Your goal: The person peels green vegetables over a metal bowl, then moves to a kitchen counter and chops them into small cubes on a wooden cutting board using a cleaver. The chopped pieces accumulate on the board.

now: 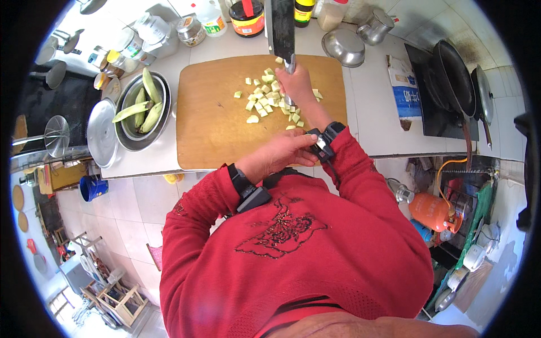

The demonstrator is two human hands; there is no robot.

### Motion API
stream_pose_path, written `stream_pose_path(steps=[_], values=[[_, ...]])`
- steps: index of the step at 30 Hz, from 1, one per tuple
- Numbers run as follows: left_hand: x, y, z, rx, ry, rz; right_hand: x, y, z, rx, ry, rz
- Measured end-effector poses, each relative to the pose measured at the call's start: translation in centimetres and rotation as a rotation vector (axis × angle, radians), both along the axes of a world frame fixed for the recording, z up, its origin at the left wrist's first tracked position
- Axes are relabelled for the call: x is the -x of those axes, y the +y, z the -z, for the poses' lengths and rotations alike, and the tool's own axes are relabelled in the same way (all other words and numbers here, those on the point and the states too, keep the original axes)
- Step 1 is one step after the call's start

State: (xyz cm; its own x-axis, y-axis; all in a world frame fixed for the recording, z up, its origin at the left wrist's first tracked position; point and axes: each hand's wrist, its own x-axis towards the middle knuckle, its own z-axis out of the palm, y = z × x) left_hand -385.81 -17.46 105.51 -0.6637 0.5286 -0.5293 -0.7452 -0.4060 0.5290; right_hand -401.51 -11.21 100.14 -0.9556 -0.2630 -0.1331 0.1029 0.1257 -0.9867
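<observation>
My right hand (296, 82) grips the metal handle of a cleaver (282, 31), whose dark, broad blade points away from me past the far edge of a wooden cutting board (207, 126). Pale green vegetable cubes (264, 99) lie scattered on the board, some beside and partly hidden behind my right hand. Near the board's front edge, my left hand (281, 150) reaches across to the black device strapped on my right wrist, its fingers touching it. Left of the board, long green peeled vegetables (146, 105) rest in a metal bowl (162, 124) with another bowl nested in it.
A metal lid (101, 133) leans by the bowls. Jars and bottles (247, 21) line the wall. An upturned metal bowl (344, 48) sits behind the board at right. Farther right are a blue and white packet (404, 95) and a black frying pan (454, 78).
</observation>
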Motion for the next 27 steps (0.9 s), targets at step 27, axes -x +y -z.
stream_pose_path(steps=[27], values=[[19.8, -6.8, 14.4, 1.457, 1.194, 0.285, -7.9, 14.5, -0.4, 0.162, -0.445, 0.289]])
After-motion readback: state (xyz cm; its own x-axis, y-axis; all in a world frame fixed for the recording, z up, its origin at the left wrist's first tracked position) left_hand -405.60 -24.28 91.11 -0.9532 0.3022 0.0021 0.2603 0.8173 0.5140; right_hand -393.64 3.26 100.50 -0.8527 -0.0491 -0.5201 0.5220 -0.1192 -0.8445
